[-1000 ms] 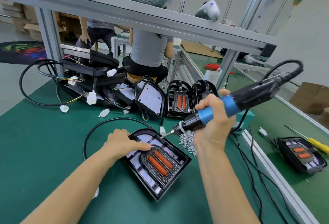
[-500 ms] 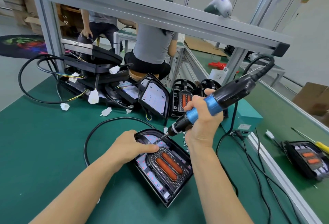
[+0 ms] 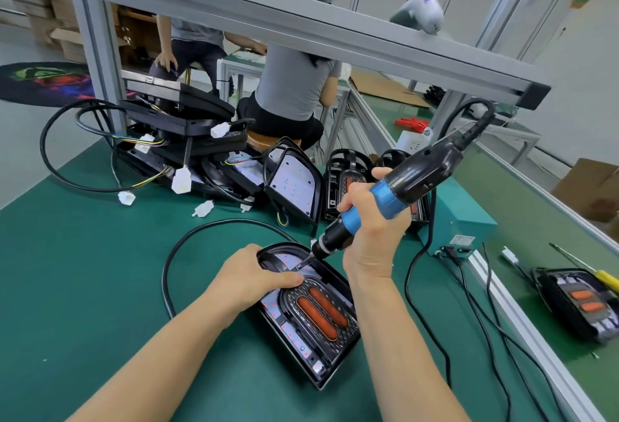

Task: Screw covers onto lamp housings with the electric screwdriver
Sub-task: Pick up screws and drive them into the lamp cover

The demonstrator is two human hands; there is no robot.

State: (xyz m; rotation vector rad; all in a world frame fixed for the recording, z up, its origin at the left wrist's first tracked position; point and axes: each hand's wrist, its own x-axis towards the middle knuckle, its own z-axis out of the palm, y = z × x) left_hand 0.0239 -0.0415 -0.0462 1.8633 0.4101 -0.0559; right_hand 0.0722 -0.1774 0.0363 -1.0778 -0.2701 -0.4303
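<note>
While driving a screw at the cover's [image 3: 313,311] top end, right hand [image 3: 368,234] gripping electric screwdriver [image 3: 398,193], left hand [image 3: 254,275] fingers flat on lamp housing [image 3: 330,363]; pile of unfinished housings [image 3: 187,153] left

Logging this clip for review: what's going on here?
A person at a green workbench is assembling lamps. The left hand presses down on a lamp housing, while the right hand grips the electric screwdriver, its bit set at the housing's curved top end. More housings lie stacked behind.

Black lamp housing [image 3: 311,331] under tilted screwdriver [image 3: 385,197]
</note>
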